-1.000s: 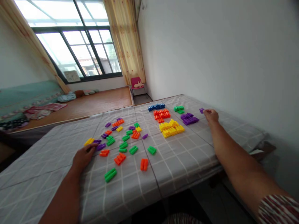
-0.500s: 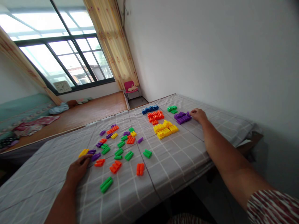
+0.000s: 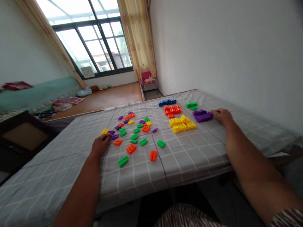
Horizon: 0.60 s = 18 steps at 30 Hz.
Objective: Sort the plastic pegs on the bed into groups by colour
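The right hand [image 3: 222,116] has reached the purple plastic-tube cluster [image 3: 202,116] toward the grey-checked cloth-covered tabletop's [image 3: 194,157] wall-side edge, apparently enlarging it; its grip and the left hand's [image 3: 101,144] cannot be told.

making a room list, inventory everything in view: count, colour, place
piles: five, blue, orange, yellow, green, purple, table's right
loose pieces: many, green, orange, purple, yellow, left of piles
tablecloth: one, grey check, table
chair: one, pink, far corner
window: one, dark frame, far wall
curtains: two, yellowish, beside window
platform: one, brown, below window
furniture: one, dark, left edge
left hand: one, bare, at purple pieces
right hand: one, bare, beside purple pile
sleeve: one, striped, lower right
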Each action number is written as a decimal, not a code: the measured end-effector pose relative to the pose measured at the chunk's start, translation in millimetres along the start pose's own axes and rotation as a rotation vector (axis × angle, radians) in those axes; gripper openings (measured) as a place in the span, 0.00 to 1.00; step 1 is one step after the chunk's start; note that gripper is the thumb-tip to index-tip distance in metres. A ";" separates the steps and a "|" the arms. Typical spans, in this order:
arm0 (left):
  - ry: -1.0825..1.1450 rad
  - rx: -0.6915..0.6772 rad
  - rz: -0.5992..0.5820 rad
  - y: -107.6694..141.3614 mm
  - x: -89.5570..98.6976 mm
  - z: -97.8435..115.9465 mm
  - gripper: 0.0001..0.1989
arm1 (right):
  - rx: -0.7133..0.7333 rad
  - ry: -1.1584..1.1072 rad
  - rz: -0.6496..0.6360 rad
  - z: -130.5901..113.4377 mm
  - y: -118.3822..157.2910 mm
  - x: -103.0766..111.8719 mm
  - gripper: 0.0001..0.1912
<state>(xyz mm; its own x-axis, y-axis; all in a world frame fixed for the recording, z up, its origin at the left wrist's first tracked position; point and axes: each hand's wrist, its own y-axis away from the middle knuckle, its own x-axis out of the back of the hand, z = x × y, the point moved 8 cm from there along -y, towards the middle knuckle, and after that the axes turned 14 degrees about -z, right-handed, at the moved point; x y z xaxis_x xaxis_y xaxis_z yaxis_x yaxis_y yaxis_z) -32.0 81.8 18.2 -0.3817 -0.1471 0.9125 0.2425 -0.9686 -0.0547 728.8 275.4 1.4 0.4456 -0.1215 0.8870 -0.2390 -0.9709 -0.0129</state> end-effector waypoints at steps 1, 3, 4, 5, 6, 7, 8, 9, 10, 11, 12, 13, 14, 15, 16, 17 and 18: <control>0.010 0.004 0.001 -0.5 -1.0 -2.1 0.21 | -0.008 0.006 0.020 1.0 -0.2 0.9 0.22; 0.026 0.012 0.005 -1.3 -2.5 -6.3 0.21 | -0.023 -0.008 0.080 2.3 2.7 5.0 0.25; 0.031 0.012 0.007 -1.7 -3.0 -7.7 0.21 | -0.032 -0.025 0.121 2.5 5.2 8.0 0.25; 0.034 0.012 0.006 -2.0 -3.5 -8.5 0.21 | -0.037 -0.045 0.165 2.2 8.0 11.2 0.25; 0.033 0.013 0.003 -2.3 -3.9 -9.0 0.21 | -0.039 -0.066 0.207 1.4 10.7 14.1 0.24; 0.030 0.015 -0.002 -2.6 -4.3 -9.1 0.21 | -0.033 -0.084 0.243 -0.3 12.7 16.4 0.24; 0.025 0.016 -0.007 -2.9 -4.5 -8.9 0.21 | -0.020 -0.098 0.268 -2.6 13.8 17.8 0.23; 0.020 0.016 -0.012 -3.3 -4.7 -8.5 0.21 | -0.003 -0.107 0.281 -5.0 13.9 18.3 0.23; 0.015 0.017 -0.016 -3.7 -4.8 -8.3 0.21 | 0.011 -0.113 0.283 -6.6 13.1 17.9 0.23; 0.011 0.016 -0.018 -4.1 -4.8 -8.1 0.21 | 0.018 -0.115 0.278 -7.1 11.6 16.8 0.23; 0.009 0.017 -0.020 -4.5 -4.8 -8.2 0.21 | 0.016 -0.115 0.269 -5.9 9.7 15.5 0.22; 0.006 0.015 -0.021 -4.9 -4.7 -8.3 0.21 | 0.007 -0.112 0.256 -3.2 7.6 13.9 0.21; 0.004 0.011 -0.021 -5.1 -4.4 -8.2 0.21 | -0.005 -0.107 0.241 0.6 5.5 12.2 0.20; 0.001 0.004 -0.018 -5.2 -3.9 -7.6 0.21 | -0.016 -0.099 0.223 4.9 3.5 10.4 0.19; -0.004 -0.004 -0.016 -5.1 -3.4 -6.9 0.21 | -0.024 -0.089 0.208 9.3 1.8 8.9 0.18; -0.011 -0.011 -0.014 -4.9 -2.9 -6.0 0.21 | -0.029 -0.078 0.195 13.3 0.5 7.6 0.18; -0.017 -0.015 -0.012 -4.6 -2.4 -5.2 0.21 | -0.030 -0.067 0.187 16.5 -0.3 6.8 0.17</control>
<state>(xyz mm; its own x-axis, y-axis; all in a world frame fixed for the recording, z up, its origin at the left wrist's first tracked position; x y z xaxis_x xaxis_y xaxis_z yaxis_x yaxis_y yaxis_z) -36.9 85.5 14.1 -0.3696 -0.1320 0.9198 0.2248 -0.9732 -0.0493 746.2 271.5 -0.2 0.4472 -0.3138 0.8376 -0.3480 -0.9237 -0.1602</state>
